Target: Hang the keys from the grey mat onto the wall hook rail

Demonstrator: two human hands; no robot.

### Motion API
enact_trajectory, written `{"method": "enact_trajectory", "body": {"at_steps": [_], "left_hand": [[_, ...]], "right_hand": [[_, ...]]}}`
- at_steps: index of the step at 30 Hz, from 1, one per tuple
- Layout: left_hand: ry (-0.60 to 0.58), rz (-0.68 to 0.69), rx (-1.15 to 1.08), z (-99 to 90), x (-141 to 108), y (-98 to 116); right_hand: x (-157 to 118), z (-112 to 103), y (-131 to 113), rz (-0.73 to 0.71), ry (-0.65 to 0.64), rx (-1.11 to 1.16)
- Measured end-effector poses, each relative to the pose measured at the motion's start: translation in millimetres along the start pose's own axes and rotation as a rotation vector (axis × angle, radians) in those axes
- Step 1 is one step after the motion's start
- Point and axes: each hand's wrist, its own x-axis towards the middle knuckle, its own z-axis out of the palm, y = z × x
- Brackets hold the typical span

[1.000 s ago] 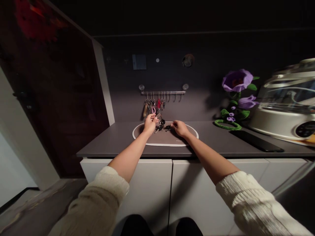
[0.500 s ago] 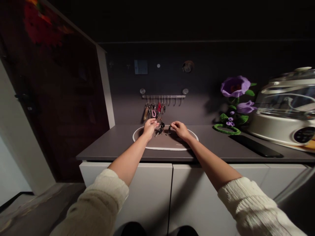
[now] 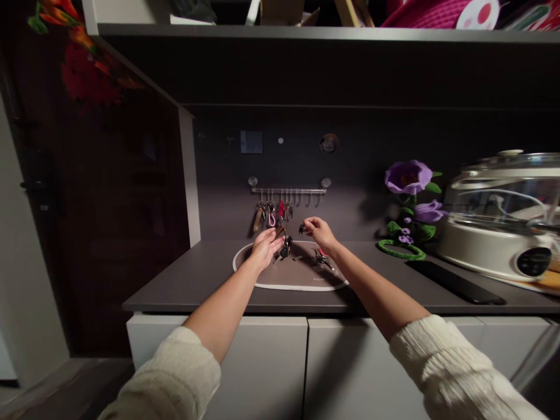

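My left hand (image 3: 265, 249) holds a bunch of keys (image 3: 286, 247) with a brown tag by its upper end; the black-headed keys dangle beside my fingers above the mat. With thumb and fingertips pinched, my right hand (image 3: 321, 231) grips a small dark key set (image 3: 301, 228) in the air. Beneath it, more keys (image 3: 322, 258) with a red piece lie on the brown, white-rimmed mat (image 3: 266, 286). On the wall, a clear hook rail (image 3: 289, 191) carries several key sets on its left hooks, among them a pink loop (image 3: 272, 219) and a red piece (image 3: 281, 210).
Purple flowers (image 3: 409, 177) with a green ring base stand on the counter (image 3: 175, 279) at right, near a black phone-like slab (image 3: 455, 282) and a cream appliance (image 3: 485, 245) with a clear top. A loaded shelf (image 3: 306, 34) overhangs the counter.
The view has tilted up, bringing the shelf in. My right hand has risen towards the rail with its dark keys, uncovering keys on the mat. My left hand's fingers have straightened somewhat.
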Motion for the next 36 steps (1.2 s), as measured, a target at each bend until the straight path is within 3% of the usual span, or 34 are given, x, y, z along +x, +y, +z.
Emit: {"method": "enact_trajectory", "body": {"at_steps": [9,19,27,36], "left_hand": [[-0.069,-0.054,-0.087,9.8,-6,5],[0.104,-0.069,-0.199,9.2,-3,7],[0.159,-0.08,-0.231,8.2,0,8],[0.143,-0.087,-0.217,10.0,-2,9]], "right_hand": [[45,13,-10,0.054,0.19,0.192],[88,32,-8,0.071,0.33,0.388],[103,41,-7,0.109,0.417,0.474],[112,45,-2,0.145,0.469,0.487]]}}
